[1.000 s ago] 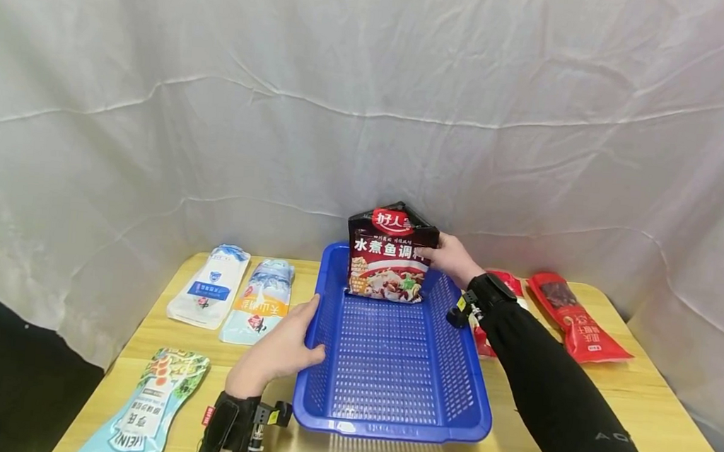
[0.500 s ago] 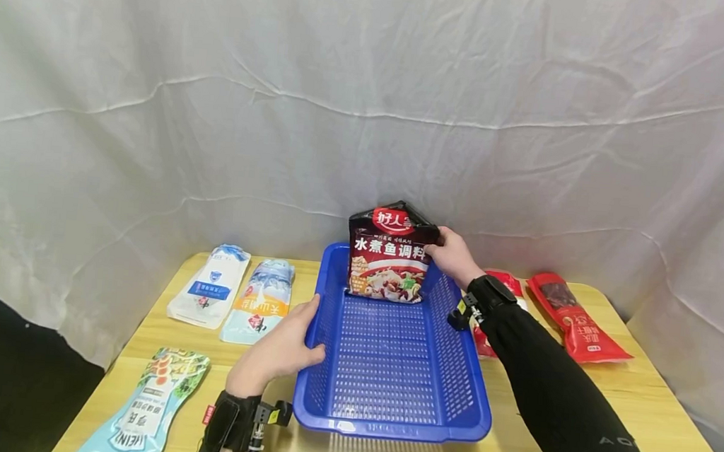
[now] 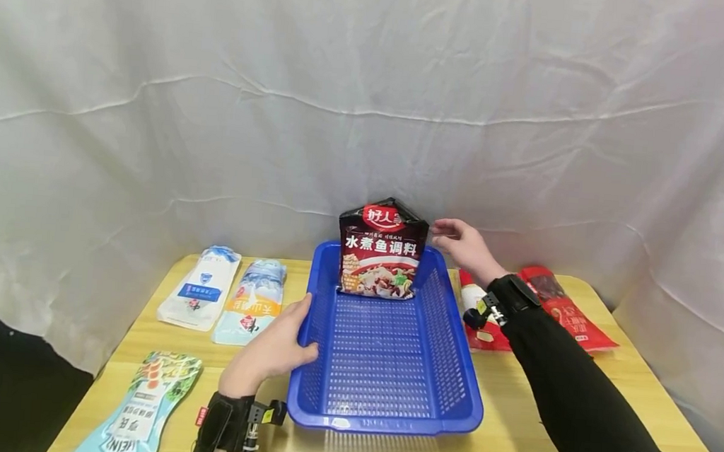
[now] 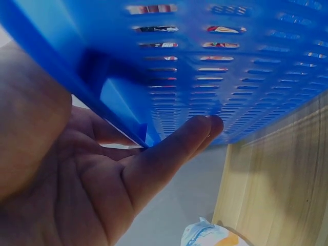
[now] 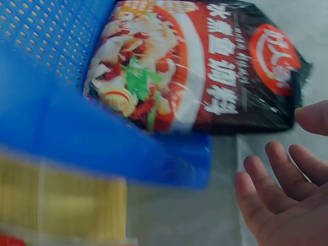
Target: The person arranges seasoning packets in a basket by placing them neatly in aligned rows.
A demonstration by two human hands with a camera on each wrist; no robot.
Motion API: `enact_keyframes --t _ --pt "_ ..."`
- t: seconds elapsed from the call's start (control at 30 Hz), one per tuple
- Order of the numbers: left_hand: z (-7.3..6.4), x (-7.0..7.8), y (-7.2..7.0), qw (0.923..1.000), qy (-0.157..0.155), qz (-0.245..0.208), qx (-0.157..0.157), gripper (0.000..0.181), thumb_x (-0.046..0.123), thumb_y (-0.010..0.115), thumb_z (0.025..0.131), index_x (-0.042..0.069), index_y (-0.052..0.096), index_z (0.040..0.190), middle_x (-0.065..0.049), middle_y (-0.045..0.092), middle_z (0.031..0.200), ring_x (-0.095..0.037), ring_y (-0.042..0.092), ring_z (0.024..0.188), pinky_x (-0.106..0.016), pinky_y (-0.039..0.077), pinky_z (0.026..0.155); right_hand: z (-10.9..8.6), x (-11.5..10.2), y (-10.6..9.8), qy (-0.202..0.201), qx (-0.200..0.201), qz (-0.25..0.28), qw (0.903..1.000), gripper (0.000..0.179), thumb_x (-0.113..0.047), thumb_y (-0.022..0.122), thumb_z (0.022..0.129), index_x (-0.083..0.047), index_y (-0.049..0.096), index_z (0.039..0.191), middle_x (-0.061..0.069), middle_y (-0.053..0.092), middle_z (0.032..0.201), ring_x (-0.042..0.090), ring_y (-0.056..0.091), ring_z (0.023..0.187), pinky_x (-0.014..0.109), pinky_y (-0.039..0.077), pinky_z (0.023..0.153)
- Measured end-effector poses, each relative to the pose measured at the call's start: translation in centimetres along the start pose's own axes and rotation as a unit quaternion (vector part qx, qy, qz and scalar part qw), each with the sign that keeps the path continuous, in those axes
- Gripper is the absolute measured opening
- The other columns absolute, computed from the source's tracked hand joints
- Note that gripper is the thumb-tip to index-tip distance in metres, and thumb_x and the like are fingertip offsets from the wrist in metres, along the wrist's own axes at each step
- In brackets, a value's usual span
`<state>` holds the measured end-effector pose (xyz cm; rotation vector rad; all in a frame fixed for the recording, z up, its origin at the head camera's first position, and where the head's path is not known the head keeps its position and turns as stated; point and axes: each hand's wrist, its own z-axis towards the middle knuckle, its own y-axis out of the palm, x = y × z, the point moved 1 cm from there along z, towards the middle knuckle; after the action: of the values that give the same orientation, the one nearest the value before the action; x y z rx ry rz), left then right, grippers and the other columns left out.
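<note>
A black and red seasoning packet (image 3: pixel 380 252) stands upright at the far end of the blue plastic basket (image 3: pixel 385 424), its top above the rim. My right hand (image 3: pixel 467 248) is just to the right of the packet with nothing in it; in the right wrist view its spread fingers (image 5: pixel 279 192) are beside the packet's upper corner. My left hand (image 3: pixel 275 350) holds the basket's left rim, the thumb lying over the edge. In the left wrist view, the fingers (image 4: pixel 169 154) reach under the rim against the slotted outer wall.
Left of the basket on the wooden table (image 3: pixel 531 424) lie a white-blue pouch (image 3: pixel 200 291), an orange-white pouch (image 3: pixel 254 303) and a light-blue Heinz pouch (image 3: pixel 139 411). Two red packets, one red-white (image 3: pixel 481 338) and one dark-windowed (image 3: pixel 575 314), lie right. A grey cloth (image 3: pixel 372 99) hangs behind.
My right hand has let go of the packet's right edge and moved slightly right, its fingers opening. The packet stays standing in the basket. The head view has shifted slightly; my left hand keeps its hold.
</note>
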<state>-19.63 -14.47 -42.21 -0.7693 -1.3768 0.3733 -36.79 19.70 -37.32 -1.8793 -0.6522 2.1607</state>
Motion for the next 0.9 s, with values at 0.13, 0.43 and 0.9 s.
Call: enact_keyframes --t 0.13,0.43,0.9 --pt "-0.1 0.0 -0.1 1.0 -0.005 -0.002 -0.001 0.092 0.006 0.073 0.09 -0.005 0.018 0.163 -0.03 0.031 0.163 -0.047 0.046 0.14 -0.06 0.042 0.113 -1.5 0.1 -2.2 -0.013 0.013 -0.001 0.9998 0.052 -0.01 0.06 0.103 0.007 0.044 0.15 0.027 0.055 0.146 0.04 0.054 0.132 0.045 0.049 0.109" --pt "0.0 -0.2 -0.1 0.9999 -0.01 0.001 -0.006 0.092 0.007 0.072 0.091 -0.004 0.017 0.163 -0.03 0.03 0.163 -0.047 0.047 0.14 -0.06 0.043 0.112 -5.1 2.3 -6.3 -0.003 0.098 -0.084 0.9916 0.054 -0.02 0.058 0.106 -0.001 0.042 0.154 0.024 0.049 0.151 0.043 0.048 0.139 0.058 0.043 0.113" --pt "0.0 0.0 -0.2 0.9999 -0.005 0.008 -0.011 0.091 0.007 0.073 0.091 -0.006 0.016 0.162 -0.032 0.032 0.161 -0.046 0.05 0.137 -0.058 0.046 0.11 -8.1 7.7 -8.4 0.055 0.137 -0.182 0.9722 0.058 -0.023 0.057 0.106 0.008 0.04 0.152 0.034 0.049 0.145 0.05 0.05 0.129 0.063 0.045 0.107"
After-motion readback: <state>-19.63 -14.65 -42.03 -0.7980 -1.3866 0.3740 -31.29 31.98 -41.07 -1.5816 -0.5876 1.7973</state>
